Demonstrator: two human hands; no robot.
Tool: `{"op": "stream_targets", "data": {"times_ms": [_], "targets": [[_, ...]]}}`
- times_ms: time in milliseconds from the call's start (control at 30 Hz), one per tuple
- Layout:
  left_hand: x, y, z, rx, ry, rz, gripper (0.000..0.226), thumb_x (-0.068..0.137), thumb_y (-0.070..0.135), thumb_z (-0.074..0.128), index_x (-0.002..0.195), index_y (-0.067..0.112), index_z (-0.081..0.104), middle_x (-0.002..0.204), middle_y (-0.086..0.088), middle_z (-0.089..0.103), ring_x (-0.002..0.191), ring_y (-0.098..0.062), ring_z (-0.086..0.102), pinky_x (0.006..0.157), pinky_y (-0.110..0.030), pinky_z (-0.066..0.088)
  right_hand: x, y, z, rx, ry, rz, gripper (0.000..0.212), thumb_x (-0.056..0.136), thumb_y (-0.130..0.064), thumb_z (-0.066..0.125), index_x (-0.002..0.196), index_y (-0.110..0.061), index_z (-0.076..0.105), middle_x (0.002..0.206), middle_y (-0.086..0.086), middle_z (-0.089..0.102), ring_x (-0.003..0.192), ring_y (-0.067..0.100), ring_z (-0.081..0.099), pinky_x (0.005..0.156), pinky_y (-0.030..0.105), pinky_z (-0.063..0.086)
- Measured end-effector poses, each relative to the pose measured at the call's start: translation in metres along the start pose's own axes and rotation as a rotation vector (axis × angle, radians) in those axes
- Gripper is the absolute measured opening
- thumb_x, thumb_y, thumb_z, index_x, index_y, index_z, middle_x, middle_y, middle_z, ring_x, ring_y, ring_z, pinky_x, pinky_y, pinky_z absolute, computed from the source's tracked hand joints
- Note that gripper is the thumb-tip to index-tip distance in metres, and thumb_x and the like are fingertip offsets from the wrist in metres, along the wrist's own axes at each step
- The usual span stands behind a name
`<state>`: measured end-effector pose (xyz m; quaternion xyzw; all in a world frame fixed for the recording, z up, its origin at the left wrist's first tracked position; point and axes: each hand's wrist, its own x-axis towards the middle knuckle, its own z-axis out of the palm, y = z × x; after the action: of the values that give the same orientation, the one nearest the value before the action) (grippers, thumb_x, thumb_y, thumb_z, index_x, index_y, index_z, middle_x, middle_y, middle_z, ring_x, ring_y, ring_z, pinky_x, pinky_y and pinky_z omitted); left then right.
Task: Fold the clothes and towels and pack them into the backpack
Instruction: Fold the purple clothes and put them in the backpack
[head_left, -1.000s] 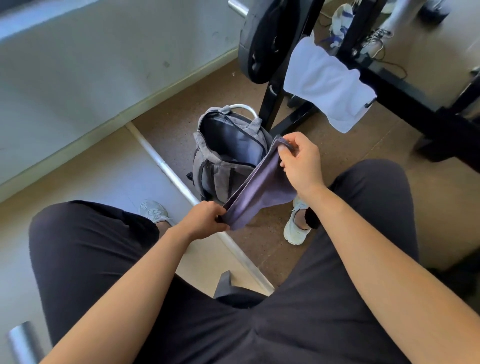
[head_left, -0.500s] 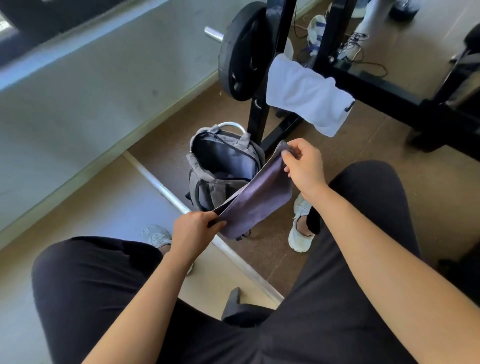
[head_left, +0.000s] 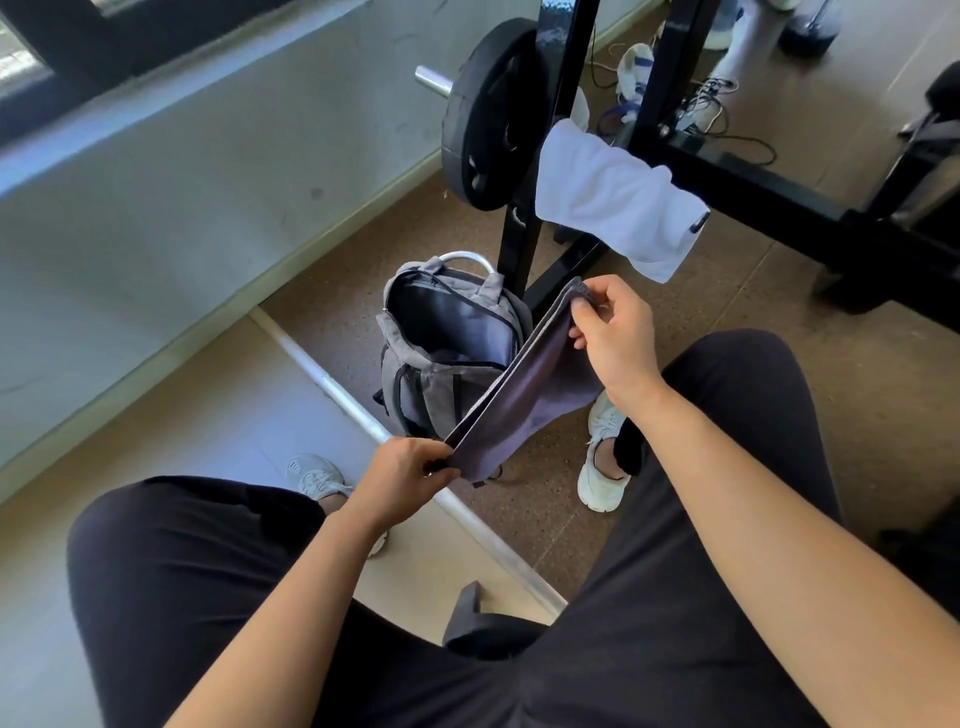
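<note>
Stretching across mid-frame, your dark purplish-grey cloth (head_left: 530, 384) is a soft, flat, folded band. Your left hand (head_left: 400, 478) pinches its lower end and your right hand (head_left: 613, 338) its upper corner, beside the open grey backpack (head_left: 395, 338). Upper right, a fluffy white towel (head_left: 613, 202) drapes a black bar (head_left: 753, 182).

The dark towel (head_left: 524, 384) was matt, soft cloth — the backpack (head_left: 447, 338) grey woven fabric. The weight plate (head_left: 485, 114) looked dull black — its bar (head_left: 432, 81) shiny metal.
</note>
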<state>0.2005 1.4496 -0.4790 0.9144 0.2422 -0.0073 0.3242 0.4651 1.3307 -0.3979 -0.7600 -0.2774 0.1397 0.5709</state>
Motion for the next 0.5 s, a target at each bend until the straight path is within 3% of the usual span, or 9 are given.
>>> {"op": "stream_targets", "data": {"times_ms": [167, 333, 400, 500], "targets": [[-0.003, 0.004, -0.011, -0.007, 0.217, 0.015, 0.013, 0.088, 0.037, 0.071, 0.079, 0.027, 0.073, 0.062, 0.013, 0.064, 0.058, -0.002, 0.055, 0.061, -0.036, 0.052, 0.010, 0.013, -0.009, -0.141, -0.013, 0.066, 0.006, 0.092, -0.015, 0.062, 0.090, -0.021, 0.064, 0.076, -0.001, 0.067, 0.074, 0.023, 0.068, 0.073, 0.044, 0.059], [-0.001, 0.000, -0.038, -0.113, 0.536, -0.144, 0.008, 0.089, 0.022, 0.079, 0.082, 0.021, 0.075, 0.073, 0.009, 0.073, 0.071, -0.013, 0.069, 0.069, -0.036, 0.054, 0.014, 0.016, -0.013, -0.113, -0.108, 0.139, 0.006, 0.087, -0.014, 0.073, 0.090, -0.020, 0.072, 0.077, 0.002, 0.070, 0.063, 0.010, 0.065, 0.062, 0.028, 0.055], [0.000, 0.000, -0.049, -0.108, 0.641, -0.183, 0.010, 0.089, 0.017, 0.078, 0.080, 0.017, 0.073, 0.074, 0.007, 0.071, 0.071, -0.018, 0.068, 0.067, -0.033, 0.051, 0.013, 0.018, -0.013, -0.182, -0.205, 0.155, 0.008, 0.088, -0.016, 0.074, 0.096, -0.015, 0.074, 0.084, 0.003, 0.072, 0.075, 0.014, 0.066, 0.068, 0.031, 0.054], [-0.001, 0.001, -0.060, -0.083, 0.779, -0.200, 0.008, 0.086, 0.010, 0.079, 0.080, 0.014, 0.074, 0.075, 0.008, 0.069, 0.070, -0.019, 0.067, 0.067, -0.012, 0.042, 0.013, 0.021, -0.012, -0.260, -0.279, 0.159, 0.009, 0.090, -0.017, 0.072, 0.098, -0.017, 0.073, 0.091, 0.002, 0.073, 0.090, 0.017, 0.068, 0.081, 0.036, 0.056]]}}
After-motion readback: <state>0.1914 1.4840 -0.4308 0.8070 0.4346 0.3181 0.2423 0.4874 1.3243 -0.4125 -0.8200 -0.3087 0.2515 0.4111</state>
